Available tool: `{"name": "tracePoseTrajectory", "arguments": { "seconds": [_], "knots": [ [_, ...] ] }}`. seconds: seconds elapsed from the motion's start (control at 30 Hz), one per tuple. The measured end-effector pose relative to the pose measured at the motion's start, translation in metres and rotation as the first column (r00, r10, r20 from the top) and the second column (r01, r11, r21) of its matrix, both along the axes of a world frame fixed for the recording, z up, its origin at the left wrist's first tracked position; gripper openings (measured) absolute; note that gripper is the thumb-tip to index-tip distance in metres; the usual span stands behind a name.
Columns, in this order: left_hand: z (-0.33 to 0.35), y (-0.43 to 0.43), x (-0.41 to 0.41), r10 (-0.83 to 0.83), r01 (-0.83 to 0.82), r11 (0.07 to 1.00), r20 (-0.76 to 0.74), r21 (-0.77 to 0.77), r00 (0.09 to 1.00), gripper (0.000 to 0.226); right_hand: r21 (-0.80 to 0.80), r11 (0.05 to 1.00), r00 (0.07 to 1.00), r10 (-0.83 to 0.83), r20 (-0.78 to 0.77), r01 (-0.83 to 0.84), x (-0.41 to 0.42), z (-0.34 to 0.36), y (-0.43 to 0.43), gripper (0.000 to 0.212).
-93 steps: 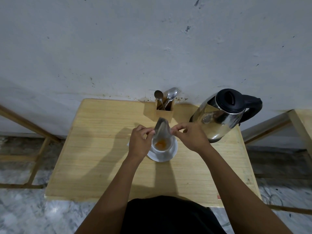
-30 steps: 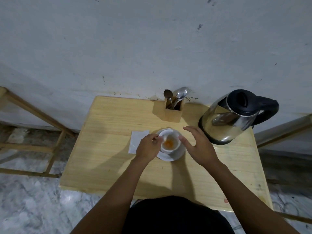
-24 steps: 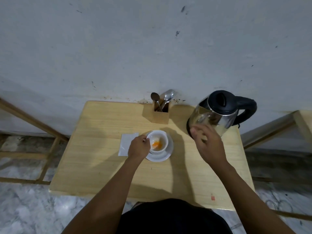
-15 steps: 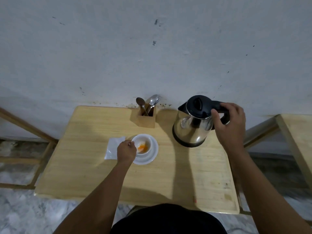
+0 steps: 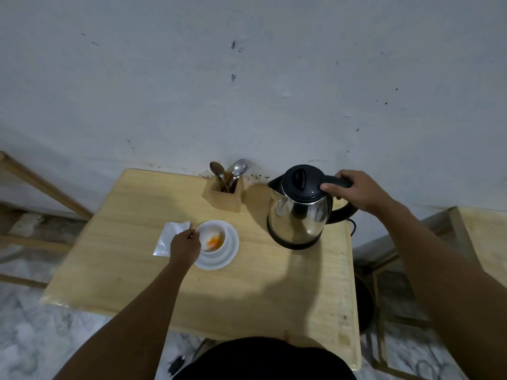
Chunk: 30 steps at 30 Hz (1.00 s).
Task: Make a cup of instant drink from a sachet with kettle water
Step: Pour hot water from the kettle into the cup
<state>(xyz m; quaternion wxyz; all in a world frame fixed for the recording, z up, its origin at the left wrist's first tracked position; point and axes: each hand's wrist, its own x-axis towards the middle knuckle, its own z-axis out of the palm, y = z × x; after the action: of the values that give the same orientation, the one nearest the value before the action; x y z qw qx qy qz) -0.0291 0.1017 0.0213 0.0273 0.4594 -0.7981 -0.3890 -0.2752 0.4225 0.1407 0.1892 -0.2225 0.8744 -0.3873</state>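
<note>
A white cup (image 5: 212,237) with orange powder at its bottom stands on a white saucer (image 5: 223,256) on the wooden table (image 5: 274,292). My left hand (image 5: 184,246) grips the cup's left side. The silver sachet (image 5: 168,237) lies flat just left of the cup, partly under that hand. A steel kettle (image 5: 299,212) with a black lid stands upright at the back right, spout pointing left. My right hand (image 5: 356,189) is closed around its black handle.
A wooden holder (image 5: 226,194) with spoons stands against the wall between cup and kettle. The kettle's cord hangs off the table's right edge (image 5: 352,226). Another wooden table (image 5: 482,237) sits to the right, a wooden frame (image 5: 41,185) to the left.
Both hands let go of the sachet, which now lies on the table. My left hand took hold of the cup. My right hand moved right and closed on the kettle handle.
</note>
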Motion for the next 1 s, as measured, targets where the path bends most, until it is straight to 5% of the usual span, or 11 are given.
{"name": "tracePoseTrajectory", "arguments": {
  "seconds": [0.27,0.6,0.8,1.0],
  "knots": [
    [0.004,-0.001,0.001,0.0,-0.001,0.998,0.012,0.06,1.0,0.033,-0.033,0.999,0.999,-0.04,0.025,0.04,-0.01,-0.011,0.001,0.087],
    [0.004,-0.007,0.006,-0.053,0.054,0.997,-0.015,0.063,0.998,0.029,-0.102,0.994,0.994,-0.056,-0.097,0.046,0.014,0.008,-0.017,0.067],
    [0.001,-0.015,0.007,-0.087,0.091,0.991,-0.05,0.095,0.995,0.026,0.041,0.997,0.981,0.075,-0.177,-0.069,0.03,0.049,-0.049,0.084],
    [0.001,-0.022,0.01,-0.123,0.135,0.978,-0.087,0.157,0.989,0.028,0.234,0.964,0.97,0.169,-0.174,-0.126,0.047,0.074,-0.086,0.076]
  ]
}}
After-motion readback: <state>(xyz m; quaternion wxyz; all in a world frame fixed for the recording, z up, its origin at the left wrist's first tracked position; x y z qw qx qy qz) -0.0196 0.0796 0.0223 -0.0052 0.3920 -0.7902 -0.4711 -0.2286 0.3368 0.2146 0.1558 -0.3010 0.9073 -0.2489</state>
